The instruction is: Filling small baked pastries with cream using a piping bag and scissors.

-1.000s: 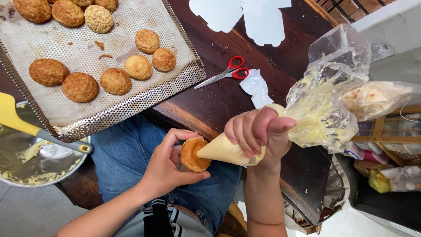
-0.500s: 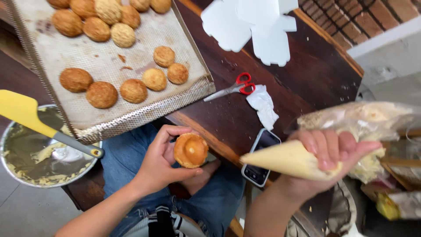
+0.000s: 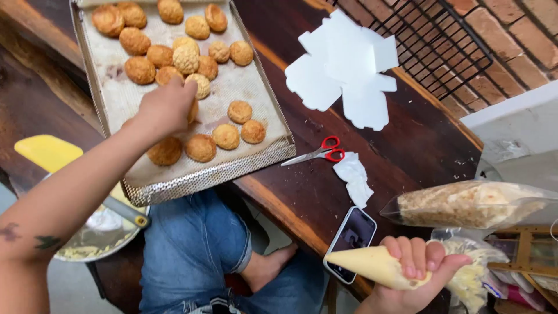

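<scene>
My left hand (image 3: 165, 107) reaches over the perforated metal baking tray (image 3: 232, 168) and holds a round golden puff at its fingertips, just above the tray's liner. Several browned puffs (image 3: 200, 147) lie on the tray around it. My right hand (image 3: 415, 273) sits low at the lower right, closed around a cream-filled piping bag (image 3: 378, 266) whose tip points left. The rest of the bag bunches behind the hand.
Red-handled scissors (image 3: 318, 153) and a crumpled white paper (image 3: 354, 177) lie on the dark wooden table. A phone (image 3: 350, 235) rests at the table's edge. Flat white cardboard (image 3: 346, 70) lies farther back. A metal bowl with a yellow spatula (image 3: 49, 152) sits lower left. A crumb-filled bag (image 3: 465, 203) lies right.
My left hand has carried the puff from my lap up onto the tray. My right hand has pulled the piping bag away to the lower right.
</scene>
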